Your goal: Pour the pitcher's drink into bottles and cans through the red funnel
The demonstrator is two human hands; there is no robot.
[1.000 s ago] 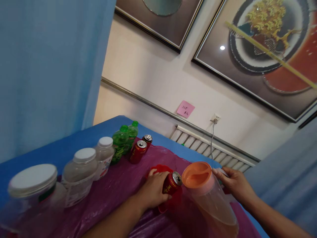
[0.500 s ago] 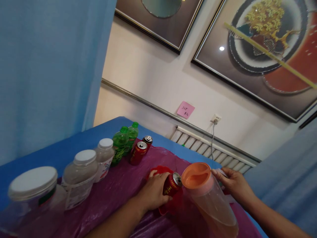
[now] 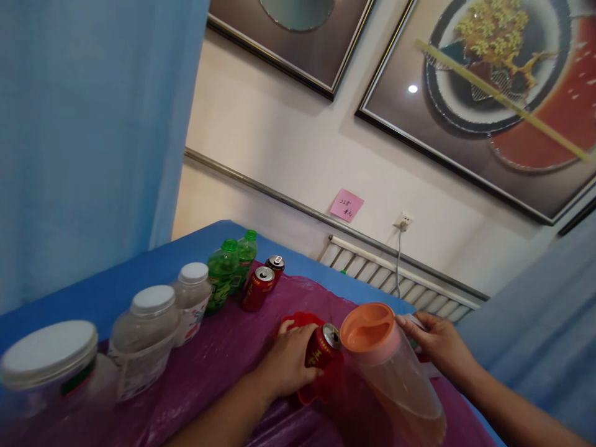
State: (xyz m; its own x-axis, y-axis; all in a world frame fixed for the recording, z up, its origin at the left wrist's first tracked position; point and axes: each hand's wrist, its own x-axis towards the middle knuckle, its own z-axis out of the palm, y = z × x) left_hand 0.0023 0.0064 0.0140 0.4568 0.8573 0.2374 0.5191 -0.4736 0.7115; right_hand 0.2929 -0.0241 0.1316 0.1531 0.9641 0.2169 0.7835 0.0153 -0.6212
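Note:
In the head view, my left hand [image 3: 291, 360] is wrapped round a red drink can [image 3: 320, 349], its opened silver top tilted to the right. Under it lies a red dish with a wavy rim [image 3: 307, 395], partly hidden by the hand and can. My right hand [image 3: 435, 341] grips the handle of a clear plastic pitcher [image 3: 395, 385]. The pitcher has an orange lid and leans toward the can, lid and can rim close together. Pale liquid stands in the pitcher's lower part. Whether any liquid flows between them I cannot tell.
Left of my hands stand white-lidded clear jars [image 3: 145, 341], green plastic bottles [image 3: 221, 273] and two more red cans [image 3: 259, 288] in a row. Purple plastic sheeting [image 3: 223, 360] covers the blue table [image 3: 139, 267]. A radiator [image 3: 363, 267] runs along the wall behind.
The view has shifted slightly, so the jars sit a little farther left and lower. Both hands keep their holds on the can and the pitcher, almost unmoved.

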